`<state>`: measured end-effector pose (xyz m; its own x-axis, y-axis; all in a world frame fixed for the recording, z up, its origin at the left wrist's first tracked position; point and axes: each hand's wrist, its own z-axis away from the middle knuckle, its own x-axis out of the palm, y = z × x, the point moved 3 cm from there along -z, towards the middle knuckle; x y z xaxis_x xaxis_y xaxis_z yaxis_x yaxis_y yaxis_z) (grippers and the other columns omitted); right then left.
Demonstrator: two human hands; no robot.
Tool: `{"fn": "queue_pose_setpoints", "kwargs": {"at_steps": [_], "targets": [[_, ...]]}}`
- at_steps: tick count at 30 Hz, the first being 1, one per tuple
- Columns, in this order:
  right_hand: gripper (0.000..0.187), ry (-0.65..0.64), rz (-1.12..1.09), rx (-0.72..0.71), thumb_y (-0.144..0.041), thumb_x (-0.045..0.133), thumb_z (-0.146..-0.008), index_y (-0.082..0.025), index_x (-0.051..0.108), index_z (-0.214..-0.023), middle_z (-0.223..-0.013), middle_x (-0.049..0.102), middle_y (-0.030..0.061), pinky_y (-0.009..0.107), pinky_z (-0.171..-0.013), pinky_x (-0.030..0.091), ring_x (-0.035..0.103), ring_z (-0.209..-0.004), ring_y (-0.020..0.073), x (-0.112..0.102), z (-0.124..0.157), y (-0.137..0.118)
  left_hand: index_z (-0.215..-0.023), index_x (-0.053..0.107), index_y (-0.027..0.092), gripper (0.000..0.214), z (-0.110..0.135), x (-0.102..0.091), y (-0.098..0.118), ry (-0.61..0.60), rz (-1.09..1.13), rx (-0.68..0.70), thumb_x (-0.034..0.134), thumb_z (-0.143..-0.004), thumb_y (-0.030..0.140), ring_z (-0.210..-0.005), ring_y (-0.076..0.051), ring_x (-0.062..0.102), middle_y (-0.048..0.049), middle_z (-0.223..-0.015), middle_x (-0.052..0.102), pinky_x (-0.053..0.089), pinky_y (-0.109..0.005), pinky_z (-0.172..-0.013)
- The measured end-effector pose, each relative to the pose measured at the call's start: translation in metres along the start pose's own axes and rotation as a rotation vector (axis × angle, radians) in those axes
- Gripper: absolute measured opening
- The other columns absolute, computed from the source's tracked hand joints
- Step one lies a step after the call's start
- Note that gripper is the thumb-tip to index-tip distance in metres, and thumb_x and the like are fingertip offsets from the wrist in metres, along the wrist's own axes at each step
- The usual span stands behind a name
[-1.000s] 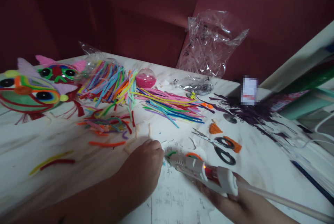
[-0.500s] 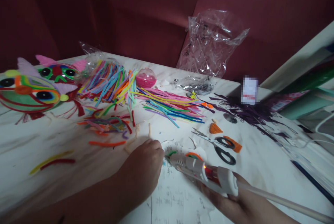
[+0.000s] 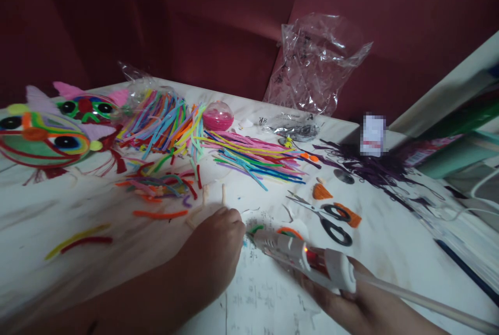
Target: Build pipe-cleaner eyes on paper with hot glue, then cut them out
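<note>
In my right hand is a white glue gun, its small light glowing and a long glue stick trailing from its back. The gun's nozzle points left, close to the fingers of my left hand. That hand is closed, and whatever its fingertips pinch is hidden from me. Short green and orange pieces of pipe cleaner show just beyond the nozzle. Beneath both hands lies a sheet of paper with writing on it.
Scissors lie right of the gun beside orange felt scraps. Bundles of coloured pipe cleaners spread across the back. Two decorated animal faces stand at the left. Purple tassels and a clear plastic bag are at the far right.
</note>
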<state>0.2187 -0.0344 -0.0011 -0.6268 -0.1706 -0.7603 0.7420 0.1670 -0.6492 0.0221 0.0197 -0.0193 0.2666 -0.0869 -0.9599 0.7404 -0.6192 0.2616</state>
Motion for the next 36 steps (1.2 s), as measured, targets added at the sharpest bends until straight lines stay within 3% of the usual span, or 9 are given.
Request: {"fn": "queue_pose_setpoints", "kwargs": {"at_steps": [10, 13, 21, 24, 29, 32, 36], "targets": [[0.024, 0.025, -0.031, -0.025, -0.031, 0.052, -0.078, -0.023, 0.068, -0.094, -0.093, 0.073, 0.0052, 0.029, -0.068, 0.057, 0.068, -0.080, 0.0234, -0.001, -0.003, -0.007, -0.067, 0.056, 0.015, 0.021, -0.001, -0.001, 0.001, -0.035, -0.017, -0.011, 0.045, -0.083, 0.005, -0.076, -0.018, 0.052, -0.0060, -0.077, 0.059, 0.042, -0.030, -0.068], [0.023, 0.007, -0.029, -0.019, -0.030, 0.052, -0.079, -0.024, 0.067, -0.094, -0.083, 0.072, 0.0042, 0.029, -0.065, 0.057, 0.068, -0.076, 0.0228, 0.000, -0.001, -0.005, -0.067, 0.056, 0.015, 0.021, -0.001, -0.001, 0.001, -0.027, -0.005, -0.011, 0.045, -0.083, 0.005, -0.076, -0.018, 0.052, -0.0058, -0.077, 0.059, 0.042, -0.030, -0.069], [0.030, 0.049, -0.120, 0.149, -0.048, 0.055, -0.077, -0.022, 0.071, -0.079, -0.077, 0.073, 0.0038, 0.028, -0.063, 0.057, 0.067, -0.069, 0.0218, -0.001, 0.006, 0.009, -0.069, 0.057, 0.014, 0.020, -0.002, 0.001, 0.001, -0.100, -0.046, 0.007, 0.045, -0.083, 0.005, -0.080, -0.019, 0.054, -0.0069, -0.080, 0.060, 0.043, -0.030, -0.071], [0.036, 0.113, -0.181, 0.188, -0.053, 0.058, -0.075, -0.022, 0.072, -0.088, -0.081, 0.075, 0.0055, 0.028, -0.061, 0.058, 0.068, -0.068, 0.0221, -0.004, 0.007, 0.010, -0.069, 0.057, 0.014, 0.020, -0.002, 0.002, 0.000, -0.087, -0.030, 0.006, 0.045, -0.082, 0.005, -0.080, -0.019, 0.054, -0.0068, -0.081, 0.061, 0.044, -0.030, -0.072], [0.035, 0.098, -0.238, 0.118, -0.052, 0.060, -0.075, -0.022, 0.074, -0.086, -0.073, 0.075, 0.0052, 0.028, -0.063, 0.059, 0.070, -0.070, 0.0246, -0.012, 0.005, 0.011, -0.069, 0.057, 0.015, 0.020, -0.002, 0.004, -0.003, -0.071, 0.004, -0.009, 0.046, -0.080, 0.004, -0.081, -0.019, 0.055, -0.0065, -0.081, 0.061, 0.046, -0.031, -0.073], [0.033, 0.152, -0.222, 0.085, -0.053, 0.060, -0.074, -0.025, 0.075, -0.082, -0.067, 0.074, 0.0041, 0.029, -0.067, 0.060, 0.070, -0.078, 0.0290, -0.023, 0.008, 0.015, -0.072, 0.058, 0.014, 0.019, -0.001, 0.006, -0.004, -0.072, 0.009, -0.025, 0.045, -0.080, 0.003, -0.082, -0.019, 0.055, -0.0069, -0.083, 0.061, 0.047, -0.031, -0.074], [0.038, 0.231, -0.101, 0.070, -0.057, 0.055, -0.076, -0.028, 0.073, -0.092, -0.078, 0.075, 0.0051, 0.031, -0.069, 0.060, 0.070, -0.085, 0.0306, -0.030, 0.022, 0.023, -0.072, 0.059, 0.013, 0.019, -0.001, 0.006, -0.003, -0.079, 0.003, -0.023, 0.046, -0.081, 0.004, -0.083, -0.019, 0.056, -0.0071, -0.083, 0.061, 0.047, -0.032, -0.074]]}}
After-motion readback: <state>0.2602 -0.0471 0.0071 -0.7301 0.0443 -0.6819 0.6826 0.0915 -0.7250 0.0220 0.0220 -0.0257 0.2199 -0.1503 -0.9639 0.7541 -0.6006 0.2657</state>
